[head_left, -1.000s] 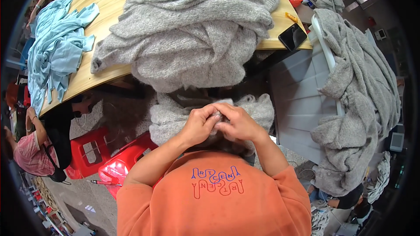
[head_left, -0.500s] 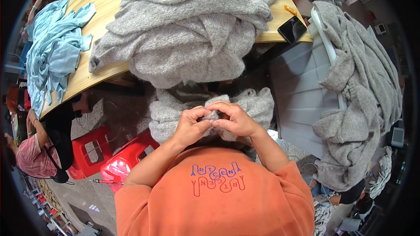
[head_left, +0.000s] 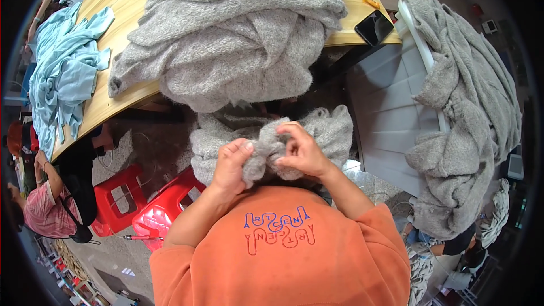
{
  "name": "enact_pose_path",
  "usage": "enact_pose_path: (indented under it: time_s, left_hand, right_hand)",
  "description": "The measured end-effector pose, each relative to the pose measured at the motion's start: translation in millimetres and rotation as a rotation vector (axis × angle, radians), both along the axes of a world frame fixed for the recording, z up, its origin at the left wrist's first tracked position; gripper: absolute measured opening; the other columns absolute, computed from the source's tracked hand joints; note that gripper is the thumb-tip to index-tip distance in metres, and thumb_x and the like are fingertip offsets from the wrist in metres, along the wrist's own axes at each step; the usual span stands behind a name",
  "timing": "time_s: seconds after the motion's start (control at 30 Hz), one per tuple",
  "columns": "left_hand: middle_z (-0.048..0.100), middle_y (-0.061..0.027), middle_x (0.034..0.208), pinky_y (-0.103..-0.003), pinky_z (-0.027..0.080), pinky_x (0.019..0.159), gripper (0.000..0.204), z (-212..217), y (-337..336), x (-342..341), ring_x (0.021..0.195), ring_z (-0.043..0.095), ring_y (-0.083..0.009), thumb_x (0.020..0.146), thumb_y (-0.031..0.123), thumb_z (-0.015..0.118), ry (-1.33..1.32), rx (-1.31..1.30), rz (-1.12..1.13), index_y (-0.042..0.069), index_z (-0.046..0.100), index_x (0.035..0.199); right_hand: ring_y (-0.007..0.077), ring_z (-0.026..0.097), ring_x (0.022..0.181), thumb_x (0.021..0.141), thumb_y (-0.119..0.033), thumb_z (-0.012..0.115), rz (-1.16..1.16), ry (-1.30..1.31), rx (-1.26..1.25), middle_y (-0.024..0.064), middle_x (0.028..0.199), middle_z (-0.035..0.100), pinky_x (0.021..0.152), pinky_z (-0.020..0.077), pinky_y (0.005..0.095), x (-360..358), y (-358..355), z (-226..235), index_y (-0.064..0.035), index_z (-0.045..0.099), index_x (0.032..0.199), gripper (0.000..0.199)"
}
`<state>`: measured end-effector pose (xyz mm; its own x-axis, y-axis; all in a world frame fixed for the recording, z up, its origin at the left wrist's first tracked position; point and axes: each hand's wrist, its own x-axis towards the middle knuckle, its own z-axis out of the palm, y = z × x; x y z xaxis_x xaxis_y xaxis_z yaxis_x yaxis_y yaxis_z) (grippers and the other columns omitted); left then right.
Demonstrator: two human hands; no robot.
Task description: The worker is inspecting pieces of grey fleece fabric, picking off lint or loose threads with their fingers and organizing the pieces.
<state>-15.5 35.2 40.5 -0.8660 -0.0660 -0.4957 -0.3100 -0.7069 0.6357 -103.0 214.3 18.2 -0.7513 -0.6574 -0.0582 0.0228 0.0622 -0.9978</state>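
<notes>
A fuzzy grey knit garment (head_left: 331, 136) lies bunched in front of my body, below the table edge. My left hand (head_left: 231, 164) is closed on a fold of it, thumb pressed to the bent fingers. On the other side of the gathered fold, my right hand (head_left: 306, 152) has curled fingers and thumb at the knit, index tip above and thumb below, with a gap between them. Part of the garment is hidden under my hands and against my orange shirt (head_left: 277, 272). Which part of the garment I hold cannot be made out.
A large heap of grey knitwear (head_left: 238, 45) covers the wooden table (head_left: 127, 14) ahead. Light blue cloth (head_left: 62, 73) and a phone (head_left: 374, 27) also lie there. More knitwear (head_left: 459, 96) drapes over a grey bin (head_left: 385, 119). Red stools (head_left: 122, 198) stand left, near another person (head_left: 51, 204).
My hands have moved apart slightly, the left one down and left. My right fingers have spread from their pinch, and more of the knit fold shows between the hands.
</notes>
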Motion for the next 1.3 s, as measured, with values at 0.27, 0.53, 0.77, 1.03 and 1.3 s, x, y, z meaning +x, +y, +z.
enact_pose_path:
  time_s: [0.27, 0.53, 0.77, 1.03, 1.3]
  left_hand:
    - [0.066, -0.0107, 0.085, -0.031, 0.052, 0.069, 0.013, 5.9, -22.3, 1.4, 0.073, 0.063, -0.0166, 0.085, 0.011, 0.059, 0.063, 0.069, 0.087, -0.001, 0.061, 0.09]
    - [0.066, -0.0118, 0.087, -0.032, 0.052, 0.07, 0.015, 17.3, -37.8, 0.9, 0.074, 0.064, -0.0186, 0.084, 0.014, 0.061, 0.143, 0.04, 0.191, 0.0, 0.059, 0.087]
    - [0.066, -0.0106, 0.084, -0.031, 0.052, 0.069, 0.007, 22.9, -32.1, -1.4, 0.073, 0.063, -0.0162, 0.084, 0.007, 0.061, 0.165, 0.038, 0.165, 0.0, 0.061, 0.086]
    - [0.062, -0.0034, 0.072, -0.022, 0.042, 0.05, 0.002, 31.4, -4.6, -14.8, 0.058, 0.053, -0.006, 0.083, 0.004, 0.063, 0.154, -0.063, -0.068, 0.002, 0.062, 0.084]
    - [0.063, -0.002, 0.074, -0.019, 0.043, 0.056, 0.005, 29.4, 4.7, -14.7, 0.066, 0.054, -0.0045, 0.084, 0.002, 0.061, 0.158, -0.048, -0.183, -0.001, 0.064, 0.081]
  right_hand:
    - [0.0169, 0.057, 0.069, 0.077, -0.001, 0.061, -0.039, 0.289, 0.055, 0.009, 0.078, 0.059, 0.061, 0.0437, 0.029, 2.6, 27.7, -1.2, 0.0017, 0.059, 0.081, 0.006]
    - [0.0275, 0.055, 0.064, 0.07, -0.002, 0.062, 0.29, 0.46, 0.297, 0.0101, 0.075, 0.057, 0.059, 0.0451, 0.0326, -20.4, 44.8, 33.1, 0.0011, 0.057, 0.076, 0.008]
    - [0.0323, 0.059, 0.077, 0.061, 0.012, 0.046, -0.261, 0.79, 0.401, 0.013, 0.084, 0.059, 0.067, 0.0479, 0.0349, -17.3, 38.6, 33.2, 0.0001, 0.059, 0.089, 0.032]
    - [0.0315, 0.062, 0.079, 0.065, 0.006, 0.057, 0.191, 1.009, 0.0, 0.0198, 0.093, 0.06, 0.068, 0.053, 0.0355, -2.5, 16.0, 83.8, 0.0054, 0.055, 0.096, 0.031]
    - [0.0168, 0.052, 0.059, 0.066, -0.004, 0.061, -0.014, 1.356, -0.051, 0.008, 0.08, 0.054, 0.049, 0.042, 0.0265, 3.7, -11.3, 57.5, 0.0004, 0.056, 0.087, 0.022]
